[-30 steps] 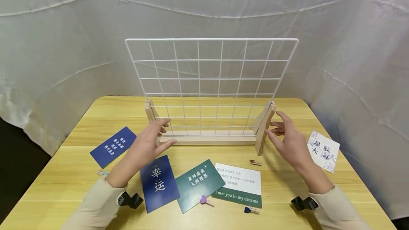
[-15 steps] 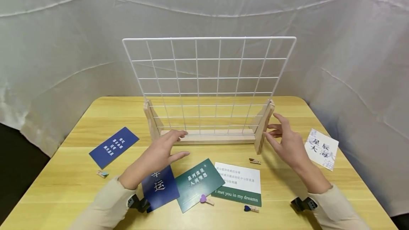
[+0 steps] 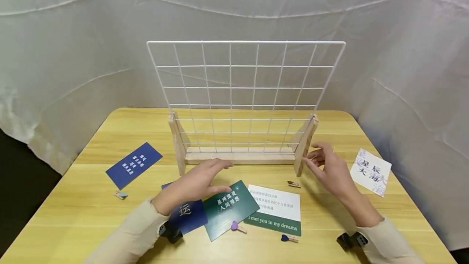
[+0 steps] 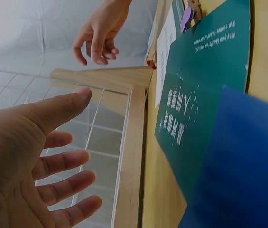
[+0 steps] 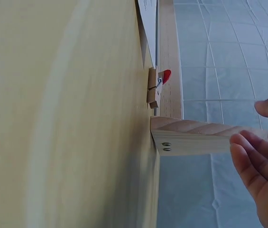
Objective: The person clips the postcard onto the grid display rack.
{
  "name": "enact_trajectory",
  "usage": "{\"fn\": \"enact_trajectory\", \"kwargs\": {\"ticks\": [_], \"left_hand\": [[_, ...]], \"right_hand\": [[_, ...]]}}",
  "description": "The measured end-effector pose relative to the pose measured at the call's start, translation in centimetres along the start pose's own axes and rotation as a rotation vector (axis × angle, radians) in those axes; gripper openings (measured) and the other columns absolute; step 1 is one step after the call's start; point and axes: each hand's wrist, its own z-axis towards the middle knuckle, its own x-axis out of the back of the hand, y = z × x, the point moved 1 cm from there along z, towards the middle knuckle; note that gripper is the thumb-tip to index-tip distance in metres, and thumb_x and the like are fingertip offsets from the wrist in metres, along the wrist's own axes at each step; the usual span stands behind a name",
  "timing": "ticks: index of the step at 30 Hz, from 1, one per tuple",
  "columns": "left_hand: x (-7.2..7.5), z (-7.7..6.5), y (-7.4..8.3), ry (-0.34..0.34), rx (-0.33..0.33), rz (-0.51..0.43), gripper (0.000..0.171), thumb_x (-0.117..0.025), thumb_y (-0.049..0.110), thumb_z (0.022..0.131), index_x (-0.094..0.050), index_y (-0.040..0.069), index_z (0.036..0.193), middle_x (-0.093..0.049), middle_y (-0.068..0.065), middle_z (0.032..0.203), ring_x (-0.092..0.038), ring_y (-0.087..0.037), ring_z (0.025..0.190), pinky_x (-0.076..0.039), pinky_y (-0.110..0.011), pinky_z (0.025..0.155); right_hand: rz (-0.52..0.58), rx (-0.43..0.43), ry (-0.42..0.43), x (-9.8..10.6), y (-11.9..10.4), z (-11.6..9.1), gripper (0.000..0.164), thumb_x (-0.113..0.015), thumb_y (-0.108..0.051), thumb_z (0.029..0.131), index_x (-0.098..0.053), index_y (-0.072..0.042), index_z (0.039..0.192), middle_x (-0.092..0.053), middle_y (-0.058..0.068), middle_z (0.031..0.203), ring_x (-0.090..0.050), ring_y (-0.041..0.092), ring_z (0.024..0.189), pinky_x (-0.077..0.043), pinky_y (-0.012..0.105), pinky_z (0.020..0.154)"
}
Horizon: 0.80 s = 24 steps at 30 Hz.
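Observation:
My left hand (image 3: 198, 180) hovers over a dark blue card (image 3: 196, 217) and a green card (image 3: 231, 211), thumb and fingers spread apart. Nothing is in its palm in the left wrist view. Part of the blue card is hidden under that hand and forearm. Beside the right wooden leg (image 3: 307, 144) of a white wire grid rack (image 3: 246, 42), my right hand (image 3: 331, 172) hangs with loosely bent fingers. Its fingertips are right by the leg, and it holds nothing. In the right wrist view a small clothespin (image 5: 152, 88) with a red piece lies near the foot of the leg.
A white-and-green card (image 3: 276, 205) overlaps the green one. Clothespins with a purple heart (image 3: 235, 225) and a navy heart (image 3: 285, 238) lie in front. Another blue card (image 3: 133, 165) and a light-blue clothespin (image 3: 121, 194) are at left; a white card (image 3: 371, 172) lies at right.
My left hand has moved from the rack's left leg toward the right and nearer to me, over the cards. The right hand stays beside the right leg, slightly lower.

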Motion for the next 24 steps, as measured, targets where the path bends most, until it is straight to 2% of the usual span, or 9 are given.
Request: {"fn": "enact_trajectory", "kwargs": {"ticks": [6, 11, 20, 24], "left_hand": [[-0.7, 0.7, 0.6, -0.063, -0.067, 0.026, 0.066, -0.067, 0.048, 0.09, -0.047, 0.013, 0.143, -0.05, -0.003, 0.14, -0.046, -0.021, 0.131, -0.04, -0.038, 0.106], [-0.9, 1.3, 0.8, -0.107, -0.063, 0.017, 0.067, -0.063, 0.051, 0.091, -0.046, 0.014, 0.144, -0.049, -0.002, 0.141, -0.044, -0.02, 0.132, -0.039, -0.037, 0.107], [-0.8, 2.9, 0.1, -0.139, -0.044, -0.075, 0.055, -0.046, 0.047, 0.101, -0.05, 0.009, 0.141, -0.054, -0.005, 0.138, -0.048, -0.021, 0.129, -0.039, -0.04, 0.107], [-1.1, 3.4, 0.1, -0.172, -0.022, -0.103, 0.055, -0.047, 0.046, 0.102, -0.049, 0.01, 0.142, -0.053, -0.003, 0.139, -0.048, -0.02, 0.129, -0.038, -0.04, 0.107]], "right_hand": [[0.023, 0.043, -0.119, -0.2, 0.2, -0.2, 0.034, -0.076, -0.005, 0.085, -0.061, -0.003, 0.115, -0.068, 0.0, 0.088, -0.064, 0.011, 0.073, -0.056, 0.029, 0.063], [0.035, 0.086, -0.207, -0.4, 0.2, 0.0, 0.03, -0.075, -0.009, 0.086, -0.067, -0.003, 0.114, -0.068, -0.004, 0.09, -0.063, 0.008, 0.077, -0.056, 0.03, 0.066], [0.073, -0.015, -0.422, -0.5, 0.1, -0.3, 0.031, -0.071, -0.022, 0.091, -0.069, -0.01, 0.12, -0.07, 0.002, 0.105, -0.065, 0.018, 0.096, -0.053, 0.047, 0.082], [0.073, -0.037, -0.492, -0.7, 0.2, -0.5, 0.033, -0.071, -0.027, 0.092, -0.068, -0.011, 0.121, -0.07, 0.002, 0.106, -0.065, 0.021, 0.098, -0.053, 0.047, 0.084]]}}
